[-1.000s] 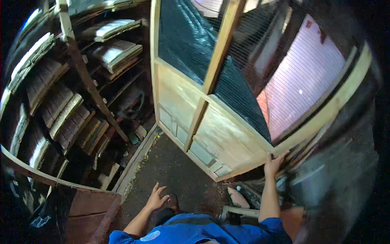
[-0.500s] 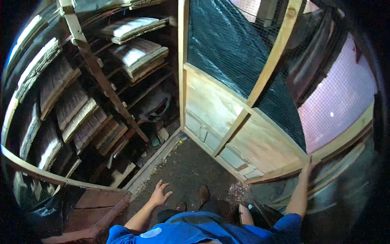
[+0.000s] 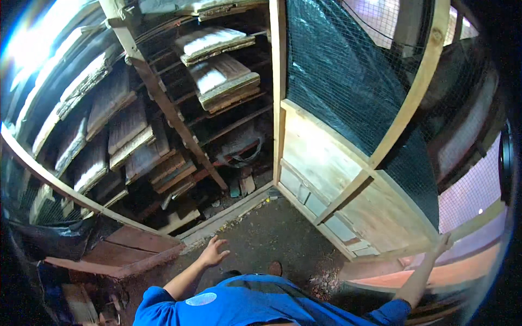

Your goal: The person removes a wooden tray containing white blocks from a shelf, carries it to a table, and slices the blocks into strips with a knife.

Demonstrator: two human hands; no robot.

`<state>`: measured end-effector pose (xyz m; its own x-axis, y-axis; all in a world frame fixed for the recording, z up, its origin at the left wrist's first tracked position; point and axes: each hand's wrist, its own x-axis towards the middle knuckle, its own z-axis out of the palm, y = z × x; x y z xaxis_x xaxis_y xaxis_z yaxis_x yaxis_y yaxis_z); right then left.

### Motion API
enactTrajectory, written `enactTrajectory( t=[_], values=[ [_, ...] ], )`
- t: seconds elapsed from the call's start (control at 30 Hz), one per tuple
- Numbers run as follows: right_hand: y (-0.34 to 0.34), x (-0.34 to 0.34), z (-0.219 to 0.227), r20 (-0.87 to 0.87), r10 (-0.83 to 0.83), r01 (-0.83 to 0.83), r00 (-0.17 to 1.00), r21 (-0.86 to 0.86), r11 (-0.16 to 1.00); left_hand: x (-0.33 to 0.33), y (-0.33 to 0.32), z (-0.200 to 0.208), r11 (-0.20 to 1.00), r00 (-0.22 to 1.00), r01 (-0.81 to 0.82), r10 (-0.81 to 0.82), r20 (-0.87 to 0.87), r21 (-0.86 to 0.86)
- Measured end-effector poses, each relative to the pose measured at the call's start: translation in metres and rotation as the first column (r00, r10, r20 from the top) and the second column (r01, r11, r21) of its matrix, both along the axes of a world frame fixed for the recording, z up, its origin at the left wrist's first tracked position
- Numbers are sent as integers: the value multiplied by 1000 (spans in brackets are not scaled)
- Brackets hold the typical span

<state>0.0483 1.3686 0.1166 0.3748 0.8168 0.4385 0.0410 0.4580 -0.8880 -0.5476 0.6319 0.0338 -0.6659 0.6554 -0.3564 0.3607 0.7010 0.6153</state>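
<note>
A wood-framed wire-mesh door (image 3: 375, 175) with dark plastic sheeting and plywood lower panels stands ahead and to my right. My right hand (image 3: 443, 244), arm stretched out, is closed on the wooden edge of the door's frame. How its fingers wrap the far side is hidden. Lower down at the left, my left hand (image 3: 213, 253) hangs over the dirt floor (image 3: 254, 231) with its fingers apart, holding nothing. It is nearest to the wooden sill (image 3: 228, 214) along the opening.
Racks hold several stacks of boards (image 3: 225, 81) at the left and back. A slanting wooden post (image 3: 168, 111) crosses before them. Below lies a dark looped item (image 3: 242, 155). Reddish panels (image 3: 130, 247) stand at lower left; rubble (image 3: 326, 277) lies near the door's foot.
The view has shifted, so the racks and door sit farther right and lower. A bright light now shows at upper left. My right hand stays on the door frame; my left remains open.
</note>
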Motion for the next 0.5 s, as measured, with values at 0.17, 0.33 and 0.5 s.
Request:
enactTrajectory(
  t=[0.17, 0.33, 0.5],
  values=[
    [57, -51, -46, -280, 85, -138, 956, -175, 975, 4, -13, 31, 989, 990, -123, 116, -81, -85],
    [138, 105, 40, 111, 10, -12, 994, 18, 1000, -21, 17, -41, 995, 992, -98, 98, 79, -7],
    [132, 4, -140, 43, 66, -52, 997, -262, 964, -13, -54, 50, 928, 931, -359, 348, -110, -102]
  ],
)
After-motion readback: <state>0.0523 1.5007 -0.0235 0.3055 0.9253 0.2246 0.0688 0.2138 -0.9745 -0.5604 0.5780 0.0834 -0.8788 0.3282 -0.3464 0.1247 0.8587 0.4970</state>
